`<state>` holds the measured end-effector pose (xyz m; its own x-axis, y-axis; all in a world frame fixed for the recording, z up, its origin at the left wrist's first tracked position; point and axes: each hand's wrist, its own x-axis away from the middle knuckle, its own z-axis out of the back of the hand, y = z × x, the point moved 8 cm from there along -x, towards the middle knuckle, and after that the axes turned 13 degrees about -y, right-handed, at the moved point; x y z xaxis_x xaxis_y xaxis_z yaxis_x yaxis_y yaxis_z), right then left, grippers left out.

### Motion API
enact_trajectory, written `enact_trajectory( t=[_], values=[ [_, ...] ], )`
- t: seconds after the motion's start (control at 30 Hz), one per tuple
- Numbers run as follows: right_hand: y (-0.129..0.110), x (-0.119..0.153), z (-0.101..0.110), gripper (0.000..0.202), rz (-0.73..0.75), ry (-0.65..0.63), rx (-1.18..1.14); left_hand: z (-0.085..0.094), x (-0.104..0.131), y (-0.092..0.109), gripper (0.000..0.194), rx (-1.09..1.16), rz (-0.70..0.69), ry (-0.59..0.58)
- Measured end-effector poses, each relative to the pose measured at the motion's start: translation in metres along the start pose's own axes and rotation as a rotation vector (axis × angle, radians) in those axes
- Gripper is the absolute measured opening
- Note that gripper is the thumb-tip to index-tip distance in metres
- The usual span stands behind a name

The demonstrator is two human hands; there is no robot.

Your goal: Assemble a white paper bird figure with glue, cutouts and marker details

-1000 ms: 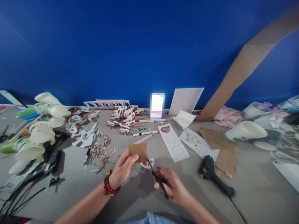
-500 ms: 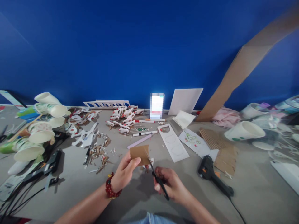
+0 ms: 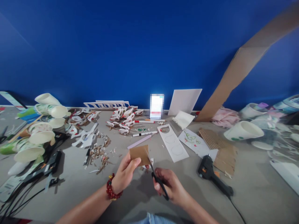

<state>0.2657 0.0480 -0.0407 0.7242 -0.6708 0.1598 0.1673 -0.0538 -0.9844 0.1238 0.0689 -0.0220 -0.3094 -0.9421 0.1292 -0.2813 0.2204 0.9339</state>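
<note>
Left fingers: on our left hand (image 3: 128,173) they were closed in a pinch on the brown cardboard piece (image 3: 138,154), thumb flat on its near face; the fingers behind it were mostly hidden.
Right fingers: on our right hand (image 3: 169,184) they were curled around the black handles of the scissors (image 3: 153,175); we could not tell which of them passed through the loops.
Cardboard: we held it above the desk (image 3: 257,189), in front of us, tilted, its right edge against the scissors.
Blades: they pointed up and away, crossing the card's right side; we could not make out how far apart they stood.
Behind the card: a white cut-out (image 3: 152,161) showed only in part, covered by the card and scissors.
Right of the hands: the glue gun (image 3: 213,176) lay well apart from them, its cord running out at the bottom edge.
Screen: the upright phone (image 3: 157,106) by the wall was pixelated, so we could not read it.
Cut off: both our forearms left the view at the bottom, and the cardboard strip (image 3: 235,73) ran out at upper right.
</note>
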Motion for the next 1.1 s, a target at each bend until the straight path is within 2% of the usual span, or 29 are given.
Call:
enact_trajectory(
  t=[0.17, 0.3, 0.5, 0.7, 1.1],
  values=[
    [0.003, 0.0, 0.0, 0.065, -0.024, -0.041, -0.039, -0.007, 0.001, 0.001, 0.03, -0.082, 0.003, -0.046],
    [-0.002, 0.001, 0.003, 0.062, 0.031, 0.001, 0.006, -0.011, 0.001, -0.005, 0.031, -0.052, -0.014, -0.092],
    [-0.002, 0.003, 0.002, 0.061, 0.031, 0.069, 0.045, -0.01, 0.001, -0.007, 0.027, -0.032, -0.045, -0.079],
    [0.003, 0.001, -0.004, 0.063, 0.015, -0.001, -0.1, -0.006, 0.002, -0.011, 0.027, -0.038, -0.048, -0.031],
    [-0.005, 0.002, 0.007, 0.061, 0.088, -0.01, -0.03, -0.011, 0.003, -0.022, 0.025, 0.098, -0.01, -0.076]
  ],
)
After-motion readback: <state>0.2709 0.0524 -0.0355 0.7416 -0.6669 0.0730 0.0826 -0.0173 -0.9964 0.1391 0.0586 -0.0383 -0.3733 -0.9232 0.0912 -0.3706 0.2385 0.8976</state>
